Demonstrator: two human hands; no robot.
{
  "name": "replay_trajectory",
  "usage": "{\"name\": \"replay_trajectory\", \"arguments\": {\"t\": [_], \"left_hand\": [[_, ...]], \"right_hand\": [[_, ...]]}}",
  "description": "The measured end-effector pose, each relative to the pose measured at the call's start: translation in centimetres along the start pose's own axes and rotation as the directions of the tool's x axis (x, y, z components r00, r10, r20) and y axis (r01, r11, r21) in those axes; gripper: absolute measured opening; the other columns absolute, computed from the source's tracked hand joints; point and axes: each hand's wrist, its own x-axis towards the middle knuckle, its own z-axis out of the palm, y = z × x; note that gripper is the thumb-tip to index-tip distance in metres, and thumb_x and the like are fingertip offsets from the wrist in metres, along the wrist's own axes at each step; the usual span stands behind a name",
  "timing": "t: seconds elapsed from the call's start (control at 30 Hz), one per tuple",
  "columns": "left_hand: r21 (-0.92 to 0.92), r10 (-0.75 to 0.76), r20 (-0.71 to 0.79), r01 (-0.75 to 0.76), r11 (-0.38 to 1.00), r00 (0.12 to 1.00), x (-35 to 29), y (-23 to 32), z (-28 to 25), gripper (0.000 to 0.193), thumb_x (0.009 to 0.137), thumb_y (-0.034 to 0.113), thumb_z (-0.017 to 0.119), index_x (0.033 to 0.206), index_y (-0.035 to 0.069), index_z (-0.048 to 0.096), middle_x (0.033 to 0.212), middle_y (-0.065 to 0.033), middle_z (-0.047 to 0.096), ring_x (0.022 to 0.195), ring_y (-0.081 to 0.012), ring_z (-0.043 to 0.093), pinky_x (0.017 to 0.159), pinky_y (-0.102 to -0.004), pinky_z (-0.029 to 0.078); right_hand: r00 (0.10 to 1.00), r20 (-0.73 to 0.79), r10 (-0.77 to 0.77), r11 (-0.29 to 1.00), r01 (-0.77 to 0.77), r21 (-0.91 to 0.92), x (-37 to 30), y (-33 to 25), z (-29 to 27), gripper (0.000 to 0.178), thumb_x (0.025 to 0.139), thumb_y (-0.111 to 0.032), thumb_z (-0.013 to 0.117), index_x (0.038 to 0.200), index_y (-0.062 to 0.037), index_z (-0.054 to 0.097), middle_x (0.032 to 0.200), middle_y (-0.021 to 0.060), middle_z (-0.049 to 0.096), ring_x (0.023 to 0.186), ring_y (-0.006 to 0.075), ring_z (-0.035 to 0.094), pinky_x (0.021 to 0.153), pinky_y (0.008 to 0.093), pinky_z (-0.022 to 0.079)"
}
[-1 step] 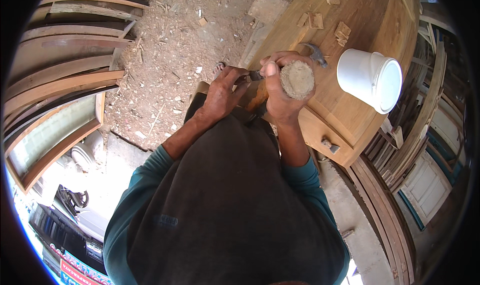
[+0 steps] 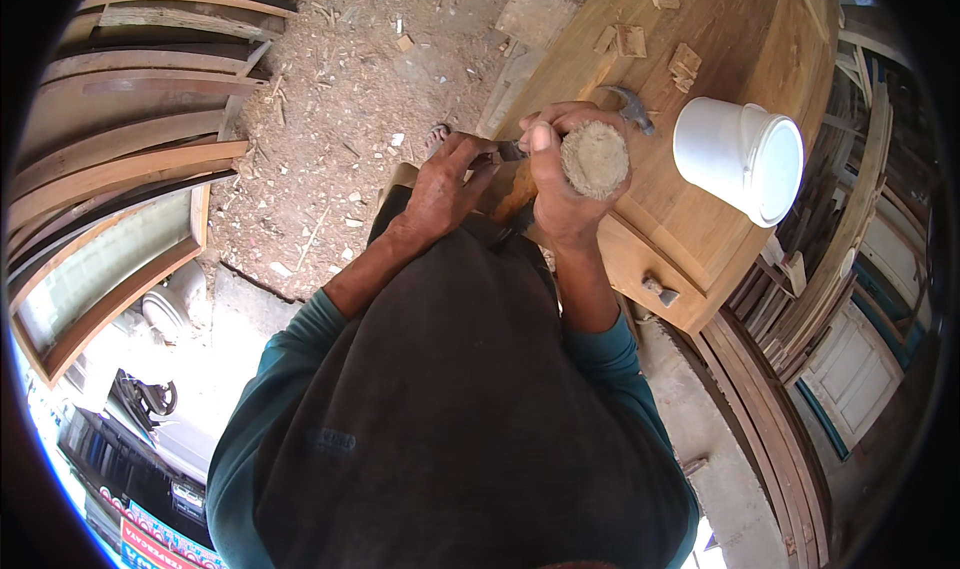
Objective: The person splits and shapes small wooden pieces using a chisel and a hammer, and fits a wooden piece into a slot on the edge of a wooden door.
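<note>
My right hand is wrapped round a thick, round wooden piece whose pale, frayed end faces up; the rest of it is hidden by the fingers. To its left, my left hand is closed in a pinch on a small dark metal piece. This metal reaches across to the fingers of my right hand, and its full shape is hidden. Both hands are just beyond my dark shirt, over the near left edge of a wooden panel door.
On the door lie a claw hammer, several wood scraps, a tipped white bucket and a small metal-ended tool. Stacked boards line the left, more timber the right. Wood chips litter the ground.
</note>
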Motion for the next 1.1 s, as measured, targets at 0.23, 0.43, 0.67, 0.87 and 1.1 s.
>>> {"name": "replay_trajectory", "arguments": {"t": [0.23, 0.43, 0.67, 0.87, 1.1], "left_hand": [[0.096, 0.041, 0.067, -0.047, 0.994, 0.997, -0.5, -0.4, 0.4, 0.026, 0.09, 0.008, 0.077, 0.113, 0.003, 0.065, 0.105, -0.0157, 0.071, 0.091, -0.0301, 0.074, 0.077, -0.0385, 0.062], [0.11, -0.032, 0.034, 0.028, 0.994, 0.999, -0.7, -0.6, 1.3, 0.024, 0.09, 0.011, 0.078, 0.11, 0.003, 0.067, 0.104, -0.0163, 0.072, 0.089, -0.03, 0.074, 0.075, -0.039, 0.059], [0.087, -0.077, -0.003, 0.077, 0.993, 0.997, -0.7, -0.1, 2.0, 0.026, 0.089, 0.011, 0.079, 0.11, 0.001, 0.068, 0.103, -0.0169, 0.072, 0.091, -0.0307, 0.074, 0.078, -0.039, 0.06], [0.008, -0.029, -0.016, 0.029, 1.0, 0.999, -0.4, 0.4, 2.1, 0.028, 0.088, 0.005, 0.079, 0.112, -0.001, 0.065, 0.103, -0.0188, 0.07, 0.089, -0.0325, 0.074, 0.076, -0.0391, 0.061], [0.116, 0.1, 0.001, -0.1, 0.988, 0.995, -0.1, 0.6, 2.2, 0.027, 0.088, 0.001, 0.076, 0.112, 0.001, 0.065, 0.103, -0.0165, 0.069, 0.088, -0.0291, 0.075, 0.075, -0.0369, 0.061]], "right_hand": [[0.995, -0.079, -0.062, 0.994, 0.069, 0.082, 0.5, -2.8, -0.5, 0.027, 0.086, 0.006, 0.075, 0.099, -0.0012, 0.052, 0.089, 0.0104, 0.065, 0.077, 0.0142, 0.061, 0.07, 0.0294, 0.052], [0.995, -0.094, 0.019, 1.0, -0.017, 0.019, -0.9, -1.0, -1.3, 0.026, 0.088, 0.003, 0.075, 0.101, -0.0024, 0.053, 0.092, 0.0118, 0.066, 0.077, 0.0154, 0.061, 0.069, 0.0301, 0.051], [0.995, -0.1, -0.008, 0.997, 0.016, 0.081, -2.0, 0.3, -1.8, 0.03, 0.085, 0.006, 0.075, 0.102, -0.0039, 0.051, 0.091, 0.0099, 0.065, 0.078, 0.0127, 0.058, 0.069, 0.0282, 0.049], [0.992, -0.109, -0.062, 0.994, 0.071, 0.085, -1.5, -0.6, -2.0, 0.03, 0.085, 0.006, 0.075, 0.101, -0.0037, 0.052, 0.091, 0.011, 0.066, 0.079, 0.0147, 0.06, 0.068, 0.028, 0.049], [0.992, -0.054, -0.113, 0.993, 0.111, -0.031, -2.0, 0.2, -1.3, 0.031, 0.086, 0.004, 0.075, 0.102, -0.0026, 0.049, 0.092, 0.0145, 0.066, 0.08, 0.0203, 0.065, 0.07, 0.0314, 0.054]]}}
